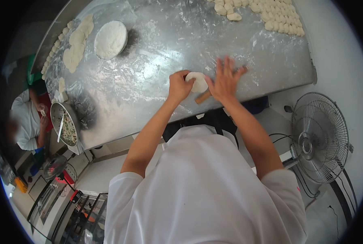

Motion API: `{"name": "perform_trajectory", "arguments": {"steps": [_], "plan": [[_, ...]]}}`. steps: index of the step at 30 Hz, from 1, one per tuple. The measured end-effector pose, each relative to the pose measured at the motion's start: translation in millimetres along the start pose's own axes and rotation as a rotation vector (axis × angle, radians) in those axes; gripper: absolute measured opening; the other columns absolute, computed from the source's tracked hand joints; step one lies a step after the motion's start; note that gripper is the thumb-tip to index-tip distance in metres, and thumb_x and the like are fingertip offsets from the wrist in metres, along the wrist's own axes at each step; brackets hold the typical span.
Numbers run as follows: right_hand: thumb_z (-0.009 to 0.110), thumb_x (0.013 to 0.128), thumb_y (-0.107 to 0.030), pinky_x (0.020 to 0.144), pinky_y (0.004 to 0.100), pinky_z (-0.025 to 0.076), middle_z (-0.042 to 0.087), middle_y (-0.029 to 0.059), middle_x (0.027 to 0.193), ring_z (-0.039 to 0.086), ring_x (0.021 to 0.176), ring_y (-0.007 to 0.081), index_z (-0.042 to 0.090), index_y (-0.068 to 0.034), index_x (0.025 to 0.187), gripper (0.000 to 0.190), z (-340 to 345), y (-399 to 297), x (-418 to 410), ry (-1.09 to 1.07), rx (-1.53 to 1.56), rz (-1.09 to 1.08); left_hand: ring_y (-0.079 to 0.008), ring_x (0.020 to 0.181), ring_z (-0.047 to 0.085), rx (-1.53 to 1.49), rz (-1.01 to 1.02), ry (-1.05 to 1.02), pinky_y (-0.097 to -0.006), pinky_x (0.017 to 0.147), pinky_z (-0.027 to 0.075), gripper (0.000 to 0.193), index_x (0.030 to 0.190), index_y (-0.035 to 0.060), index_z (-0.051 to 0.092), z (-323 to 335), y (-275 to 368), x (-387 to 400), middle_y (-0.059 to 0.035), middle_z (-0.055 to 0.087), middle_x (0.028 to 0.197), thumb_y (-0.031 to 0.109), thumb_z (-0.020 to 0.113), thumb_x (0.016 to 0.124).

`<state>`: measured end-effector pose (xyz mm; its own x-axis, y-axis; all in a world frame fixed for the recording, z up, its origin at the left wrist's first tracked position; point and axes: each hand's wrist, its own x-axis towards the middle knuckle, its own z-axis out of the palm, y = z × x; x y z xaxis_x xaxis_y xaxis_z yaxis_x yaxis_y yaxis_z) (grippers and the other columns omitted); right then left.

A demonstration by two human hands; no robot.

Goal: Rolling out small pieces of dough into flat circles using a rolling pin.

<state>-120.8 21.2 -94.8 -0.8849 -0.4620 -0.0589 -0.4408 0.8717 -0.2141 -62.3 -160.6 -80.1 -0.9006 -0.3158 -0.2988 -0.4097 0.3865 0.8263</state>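
My left hand (pixel 179 86) pinches the left edge of a round, flat dough wrapper (pixel 198 82), thumb on top. Just to the right, my right hand (pixel 225 80) lies palm down over a small wooden rolling pin (pixel 203 97), its fingers spread and blurred. The pin slants under that palm, one end toward me and the other beyond my thumb side at right. The tip of a right-hand digit is at the wrapper's right edge. Both hands are over the floured metal table (pixel 157 100), near its front edge.
A bowl of flour (pixel 110 40) stands at upper left, beside overlapping rolled wrappers (pixel 75 45) and a row of dough pieces (pixel 54 48). Many dough pieces (pixel 279 18) lie at upper right. A bowl of chopped filling (pixel 66 125), a co-worker (pixel 27 119) and a fan (pixel 320 137) flank the table.
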Motion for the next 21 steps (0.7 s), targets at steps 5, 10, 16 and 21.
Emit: {"name": "perform_trajectory", "arguments": {"steps": [5, 10, 16, 21], "plan": [[0.054, 0.090, -0.055, 0.110, 0.0737, 0.003, 0.020, 0.0270, 0.159, 0.013, 0.150, 0.0408, 0.030, -0.005, 0.153, 0.084, -3, 6, -12, -0.036, -0.082, 0.036, -0.0230, 0.062, 0.066, 0.060, 0.029, -0.223, -0.0342, 0.063, 0.053, 0.022, 0.093, 0.0003, 0.073, 11, -3, -6, -0.0165, 0.070, 0.074, 0.011, 0.074, 0.073], [0.048, 0.092, -0.061, 0.111, 0.0725, 0.005, 0.020, 0.0258, 0.159, 0.014, 0.149, 0.0415, 0.024, -0.007, 0.155, 0.086, -2, -37, 90, 0.189, 0.023, 0.001, -0.0354, 0.067, 0.066, 0.186, 0.195, 0.018, -0.0423, 0.066, 0.053, 0.014, 0.081, -0.0025, 0.071, 10, 23, 12, -0.0241, 0.066, 0.075, 0.004, 0.061, 0.073], [0.049, 0.092, -0.060, 0.111, 0.0731, 0.005, 0.020, 0.0264, 0.159, 0.014, 0.150, 0.0401, 0.024, -0.005, 0.154, 0.087, -12, 11, -27, -0.054, -0.099, 0.003, -0.0273, 0.071, 0.070, -0.046, 0.028, -0.012, -0.0373, 0.069, 0.055, 0.021, 0.097, -0.0026, 0.071, 4, -14, -10, -0.0168, 0.072, 0.081, 0.002, 0.065, 0.078], [0.051, 0.091, -0.059, 0.111, 0.0723, 0.004, 0.021, 0.0261, 0.159, 0.017, 0.149, 0.0402, 0.028, -0.006, 0.153, 0.085, 1, -15, 43, 0.109, 0.008, 0.065, -0.0298, 0.082, 0.072, 0.175, -0.064, -0.136, -0.0370, 0.077, 0.056, 0.029, 0.104, 0.0015, 0.072, 2, 21, -11, -0.0191, 0.072, 0.089, 0.012, 0.069, 0.078]]}}
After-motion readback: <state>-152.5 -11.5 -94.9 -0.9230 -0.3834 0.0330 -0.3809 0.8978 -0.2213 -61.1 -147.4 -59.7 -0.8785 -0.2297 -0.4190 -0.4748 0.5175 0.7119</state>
